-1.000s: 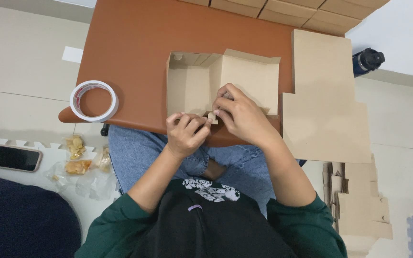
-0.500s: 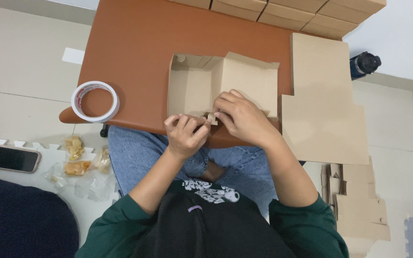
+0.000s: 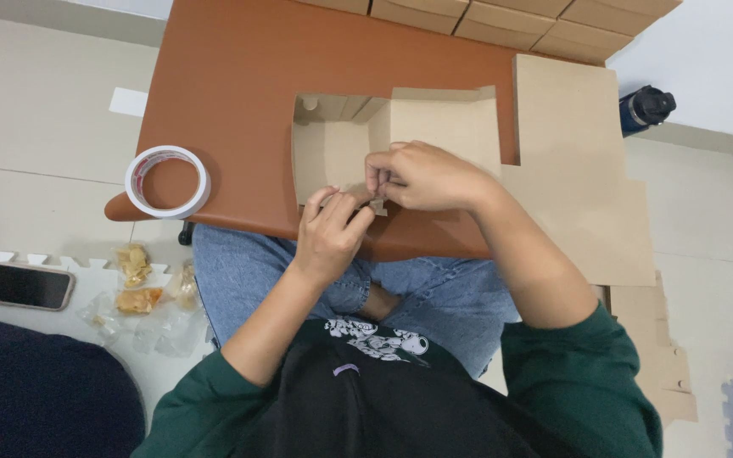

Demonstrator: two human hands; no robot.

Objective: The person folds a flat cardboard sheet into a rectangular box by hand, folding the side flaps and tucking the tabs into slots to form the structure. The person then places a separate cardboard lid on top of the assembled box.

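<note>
The box [image 3: 358,144], a half-folded brown cardboard carton, lay on the near part of the brown table [image 3: 239,93], with its open side up and nothing visible inside. Its long axis ran left to right across the table, and a wide flap stood on its right half. The left hand [image 3: 330,233] was at the near edge of the box, fingers curled and pinching a small cardboard tab there. The right hand [image 3: 422,176] lay over the near right part of the box, fingers closed on the same tab, fingertips touching those of the left hand. A flat cardboard sheet [image 3: 579,170] lay just right of the box, overhanging the table edge. A tape roll [image 3: 168,181] lay flat near the left table edge, well apart from both hands. On the floor to the left lay a phone [image 3: 27,286] and several clear snack packets [image 3: 142,288]. A dark bottle [image 3: 646,108] stood on the floor at the far right.
</note>
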